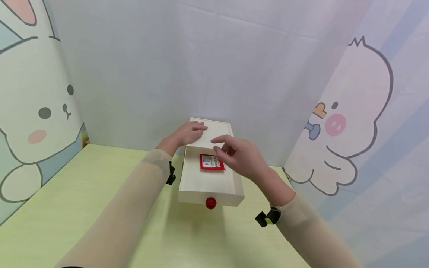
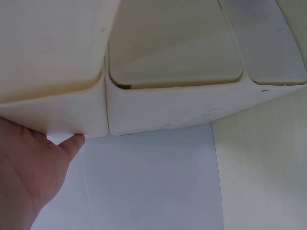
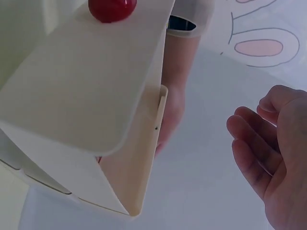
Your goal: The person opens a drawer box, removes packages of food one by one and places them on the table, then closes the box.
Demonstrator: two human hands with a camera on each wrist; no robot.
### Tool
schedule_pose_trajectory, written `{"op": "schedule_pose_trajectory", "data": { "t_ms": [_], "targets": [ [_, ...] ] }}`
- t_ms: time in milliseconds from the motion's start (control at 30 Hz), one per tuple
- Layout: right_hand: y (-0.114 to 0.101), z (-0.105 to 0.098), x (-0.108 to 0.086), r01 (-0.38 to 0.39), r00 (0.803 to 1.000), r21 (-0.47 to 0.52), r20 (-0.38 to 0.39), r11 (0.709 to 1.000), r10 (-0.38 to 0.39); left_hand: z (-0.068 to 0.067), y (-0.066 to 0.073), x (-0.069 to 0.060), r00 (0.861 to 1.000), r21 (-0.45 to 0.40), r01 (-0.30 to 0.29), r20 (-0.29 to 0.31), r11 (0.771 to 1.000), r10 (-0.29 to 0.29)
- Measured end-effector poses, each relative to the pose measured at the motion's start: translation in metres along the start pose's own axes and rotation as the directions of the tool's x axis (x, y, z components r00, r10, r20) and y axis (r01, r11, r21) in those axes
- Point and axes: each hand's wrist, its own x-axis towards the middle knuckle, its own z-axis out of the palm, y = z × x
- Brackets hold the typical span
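Observation:
A white drawer (image 1: 207, 182) with a red round knob (image 1: 210, 203) stands pulled out of a white cabinet (image 1: 214, 129). Inside it lies a small red packet (image 1: 212, 162) with a white label. My left hand (image 1: 187, 134) rests on the cabinet's top, fingers extended; the left wrist view shows that hand (image 2: 36, 167) against the cabinet's edge. Above the drawer's right side is my right hand (image 1: 242, 156), fingers loosely bent, holding nothing. In the right wrist view the right hand (image 3: 278, 148) is beside the drawer front (image 3: 86, 81), apart from it.
The cabinet stands on a pale yellow-green table (image 1: 110, 178), close to a light grey cloth wall (image 1: 201, 67). Printed cartoon figures appear on the side walls. Black bands are around both wrists.

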Motion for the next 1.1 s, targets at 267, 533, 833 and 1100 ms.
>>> {"op": "schedule_pose_trajectory", "data": {
  "t_ms": [267,533,833,1100],
  "targets": [
    [0.010,-0.001,0.037,-0.058,0.983,-0.103,0.170,0.993,0.075,0.001,0.000,-0.001,1.000,-0.009,0.004,-0.001,1.000,-0.004],
    [0.022,0.006,0.064,-0.109,0.865,-0.235,0.456,0.966,0.209,0.000,0.001,0.000,1.000,-0.019,-0.003,0.005,1.000,0.003],
    [0.035,0.024,0.075,-0.145,0.683,-0.280,0.666,0.949,0.301,0.000,0.003,-0.001,1.000,-0.029,0.002,-0.002,1.000,-0.002],
    [0.033,0.040,0.068,-0.178,0.591,-0.276,0.737,0.944,0.327,-0.001,0.006,-0.003,1.000,-0.023,0.018,-0.004,1.000,-0.018]
  ]
}}
